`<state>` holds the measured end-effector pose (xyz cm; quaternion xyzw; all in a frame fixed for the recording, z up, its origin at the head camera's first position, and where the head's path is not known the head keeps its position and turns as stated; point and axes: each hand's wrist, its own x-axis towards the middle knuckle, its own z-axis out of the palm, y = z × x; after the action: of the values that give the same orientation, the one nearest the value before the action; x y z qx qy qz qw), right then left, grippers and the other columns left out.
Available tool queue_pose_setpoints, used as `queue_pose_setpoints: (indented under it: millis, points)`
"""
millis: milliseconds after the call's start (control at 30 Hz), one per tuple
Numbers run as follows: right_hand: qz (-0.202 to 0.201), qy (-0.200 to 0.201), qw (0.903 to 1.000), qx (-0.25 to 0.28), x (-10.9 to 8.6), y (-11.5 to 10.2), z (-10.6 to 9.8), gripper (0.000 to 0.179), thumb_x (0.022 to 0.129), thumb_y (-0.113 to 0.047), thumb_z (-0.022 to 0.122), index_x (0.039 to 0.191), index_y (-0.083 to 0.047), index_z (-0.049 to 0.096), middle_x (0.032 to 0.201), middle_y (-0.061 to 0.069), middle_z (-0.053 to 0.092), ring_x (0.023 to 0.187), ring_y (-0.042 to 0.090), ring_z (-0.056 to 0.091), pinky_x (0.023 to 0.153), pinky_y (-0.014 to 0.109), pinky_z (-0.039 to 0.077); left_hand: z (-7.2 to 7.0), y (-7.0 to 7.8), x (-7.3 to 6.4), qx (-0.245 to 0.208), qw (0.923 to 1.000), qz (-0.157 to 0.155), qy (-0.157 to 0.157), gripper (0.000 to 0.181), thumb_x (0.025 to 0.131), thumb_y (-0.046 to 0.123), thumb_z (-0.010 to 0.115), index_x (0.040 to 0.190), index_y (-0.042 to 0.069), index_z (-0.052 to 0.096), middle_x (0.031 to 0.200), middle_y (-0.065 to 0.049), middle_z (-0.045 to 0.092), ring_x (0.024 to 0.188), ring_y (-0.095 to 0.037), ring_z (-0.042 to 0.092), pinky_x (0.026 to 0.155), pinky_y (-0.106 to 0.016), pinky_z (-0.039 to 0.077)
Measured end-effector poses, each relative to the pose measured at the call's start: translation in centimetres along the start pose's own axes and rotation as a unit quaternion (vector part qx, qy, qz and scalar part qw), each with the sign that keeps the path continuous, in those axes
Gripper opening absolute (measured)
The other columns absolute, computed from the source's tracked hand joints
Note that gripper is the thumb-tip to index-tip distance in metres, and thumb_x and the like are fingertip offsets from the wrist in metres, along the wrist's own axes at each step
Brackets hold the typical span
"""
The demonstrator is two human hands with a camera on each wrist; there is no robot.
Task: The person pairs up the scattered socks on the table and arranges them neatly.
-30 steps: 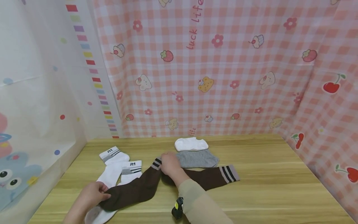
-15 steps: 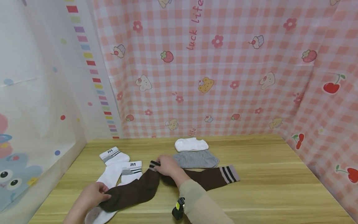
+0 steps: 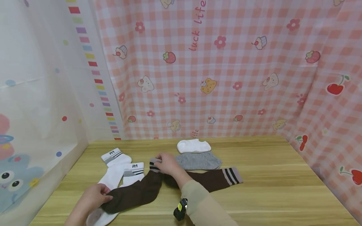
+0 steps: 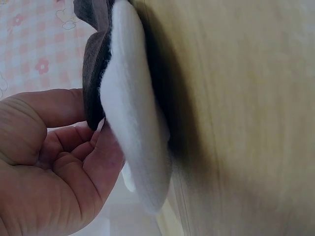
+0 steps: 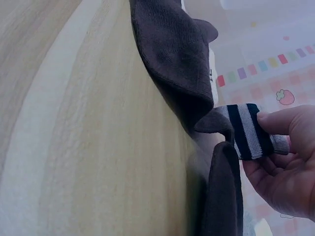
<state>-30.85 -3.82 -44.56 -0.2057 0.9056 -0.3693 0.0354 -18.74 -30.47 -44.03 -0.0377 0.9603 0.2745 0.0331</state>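
A dark brown sock (image 3: 135, 194) stretches between my two hands, its toe end lying over a white sock (image 3: 101, 218). My left hand (image 3: 94, 196) pinches the brown toe between thumb and fingers; in the left wrist view the white sock (image 4: 130, 98) shows right beneath it. The striped cuff (image 5: 248, 130) is pinched by my right hand (image 3: 168, 164), thumb on one side and fingers on the other. Under my right forearm lies a second brown sock (image 3: 215, 179), its striped cuff pointing right and its middle partly hidden by the arm.
Two white ankle socks with black-striped cuffs (image 3: 113, 155) lie at the left of the wooden table (image 3: 268, 194). Behind my right hand are a grey low-cut sock (image 3: 199, 160) and a white low-cut sock (image 3: 193, 146). Patterned curtains (image 3: 215, 62) enclose the table's back and sides.
My right hand has moved a little left with the brown sock's cuff, which now stands more upright beside the white cuff. The left hand has stayed at the toe.
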Motion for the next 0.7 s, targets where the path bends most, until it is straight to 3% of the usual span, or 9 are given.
queue_pose_setpoints:
  millis: [233,467,700]
  points:
    - [-0.020,0.037,0.9991,0.009,0.0,0.0,-0.2,0.013,0.093,-0.015,0.070,0.101,-0.005,0.067,0.093,0.004,0.066,0.080,0.017,0.058,0.073,0.032,0.050,-0.1,-0.2,0.1,-0.012,0.9998,-0.008,0.010,0.014,0.079,0.007,0.076,0.082,0.002,0.064,0.074,0.000,0.057,0.072,-0.018,0.051,0.068,-0.036,0.042]
    - [-0.034,0.073,0.9954,0.051,-0.8,-0.4,-1.0,0.009,0.093,-0.016,0.071,0.097,-0.009,0.067,0.090,0.001,0.066,0.079,0.015,0.058,0.071,0.031,0.049,-0.6,0.0,-0.3,-0.036,0.9973,0.007,0.063,0.010,0.084,0.008,0.073,0.088,0.000,0.066,0.080,-0.004,0.063,0.075,-0.018,0.054,0.070,-0.038,0.043]
    - [-0.042,0.101,0.9899,0.090,-2.0,-0.4,-1.7,0.008,0.092,-0.015,0.071,0.096,-0.010,0.068,0.093,0.003,0.068,0.081,0.017,0.061,0.072,0.032,0.049,-1.1,0.3,-0.7,-0.047,0.9935,-0.002,0.104,0.015,0.088,0.013,0.072,0.094,0.000,0.070,0.088,-0.009,0.070,0.078,-0.020,0.058,0.072,-0.038,0.044]
